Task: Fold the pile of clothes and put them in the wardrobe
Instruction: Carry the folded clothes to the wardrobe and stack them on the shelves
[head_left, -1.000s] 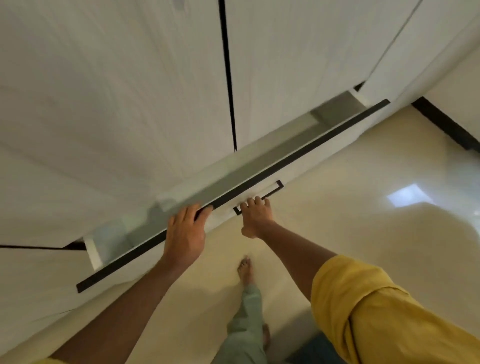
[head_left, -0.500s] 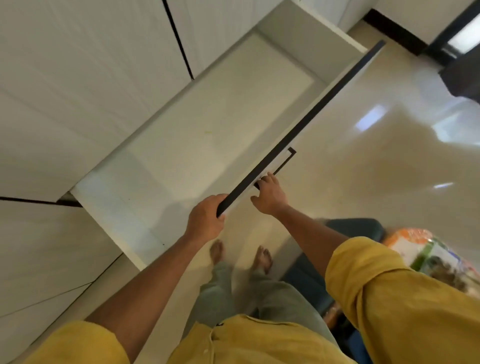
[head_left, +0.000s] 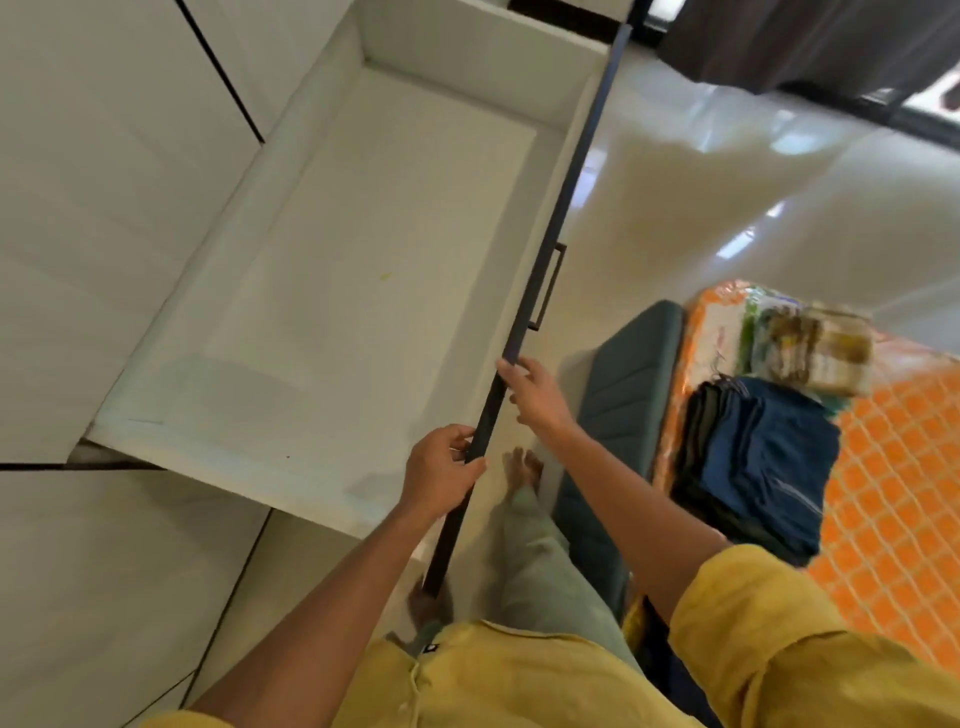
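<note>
Wardrobe drawer (head_left: 363, 270) pulled out, dark front edge (head_left: 566, 187) gripped by left hand (head_left: 441, 467) (fingers curled round it), touched by relaxed fingers of right hand (head_left: 535, 389).

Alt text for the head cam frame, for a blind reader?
A person's left hand grips the dark front edge of a pulled-out white wardrobe drawer; the right hand touches the same edge. Folded dark clothes lie stacked on an orange mattress to the right.

Soft daylight — floor (head_left: 727, 171) glare, blur.
</note>
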